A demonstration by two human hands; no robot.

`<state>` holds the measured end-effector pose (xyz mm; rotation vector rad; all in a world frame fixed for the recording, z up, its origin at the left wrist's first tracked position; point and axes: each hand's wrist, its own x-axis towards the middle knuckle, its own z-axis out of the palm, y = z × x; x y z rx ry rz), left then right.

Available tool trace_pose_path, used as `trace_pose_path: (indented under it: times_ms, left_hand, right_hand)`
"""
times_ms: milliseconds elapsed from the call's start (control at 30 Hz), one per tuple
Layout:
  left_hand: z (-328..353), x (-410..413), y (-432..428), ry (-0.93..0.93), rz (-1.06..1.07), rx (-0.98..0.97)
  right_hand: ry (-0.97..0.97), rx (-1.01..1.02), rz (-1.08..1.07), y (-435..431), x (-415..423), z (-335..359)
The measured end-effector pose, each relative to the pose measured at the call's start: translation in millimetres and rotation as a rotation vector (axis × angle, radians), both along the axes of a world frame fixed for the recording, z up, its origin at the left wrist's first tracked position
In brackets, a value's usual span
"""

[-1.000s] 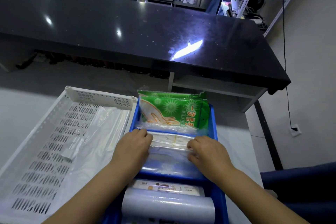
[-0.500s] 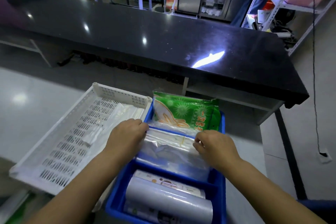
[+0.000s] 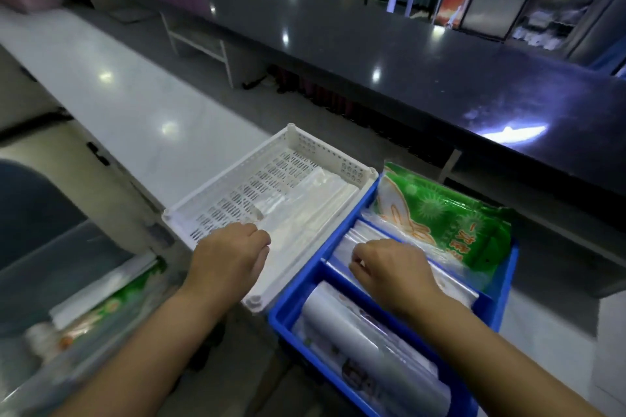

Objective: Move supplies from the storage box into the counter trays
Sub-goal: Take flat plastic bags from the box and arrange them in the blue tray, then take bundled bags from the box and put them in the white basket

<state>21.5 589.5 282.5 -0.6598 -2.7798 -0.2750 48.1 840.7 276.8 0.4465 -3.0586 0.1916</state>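
1. Supplies (image 3: 455, 286), crinkly clear bags, lie in the blue tray's (image 3: 294, 284) middle slot, gripped by the right hand (image 3: 393, 267).
2. Left hand (image 3: 230, 257), fingers curled, hovers apart over the slotted white tray (image 3: 216, 186); I cannot tell its hold.
3. Glossy green packet (image 3: 440, 213) behind; smooth roll (image 3: 366, 345) in front.
4. Blurred clear box (image 3: 67, 325) at left.

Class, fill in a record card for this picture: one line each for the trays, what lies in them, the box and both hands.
white tray: left of the blue tray, holds clear plastic
blue tray: three compartments
far compartment: green packet
middle compartment: clear bags
near compartment: roll
left hand: over the white tray, fingers curled, grip unclear
right hand: on the clear bags, grip unclear
storage box: lower left, blurred
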Motion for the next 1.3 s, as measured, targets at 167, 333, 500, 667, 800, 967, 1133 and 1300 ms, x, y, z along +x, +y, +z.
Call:
trace_pose_path:
  times_ms: [167,333,500,667,800,967,1133,1300]
  left_hand:
    - [4.7,22.7,-60.4,0.006,0.092,0.002]
    - [-3.3,46.5,-150.5,-0.044,0.188,0.059]
    - [-18.4,74.5,-266.8,-0.034,0.311,0.091]
    - [-33.2,103.5,-374.5,-0.122,0.453,-0.005]
    - [-39.5,122.3,-437.3,-0.232,0.596,0.008]
    - [-63.4,126.8,-485.2,-0.337,0.693,0.066]
    - [-89.7,117.7,-512.5,-0.429,0.755,0.076]
    - [-106.9,95.5,-541.3,-0.513,0.830,0.044]
  right_hand:
    - [-0.013,0.005,0.176,-68.0,-5.0,22.5]
    - [0.022,0.112,0.266,-167.3,-6.1,24.4]
    - [-0.018,0.079,0.361,-280.8,-1.4,20.2]
    - [-0.019,0.067,0.432,-384.2,0.7,13.8]
    - [-0.084,0.029,0.458,-442.8,3.1,-0.7]
    - [-0.156,0.042,0.488,-489.3,-7.3,-25.0]
    - [-0.206,0.107,0.507,-527.7,-41.0,-54.4]
    - [-0.290,0.125,0.548,-569.6,-95.2,-99.9]
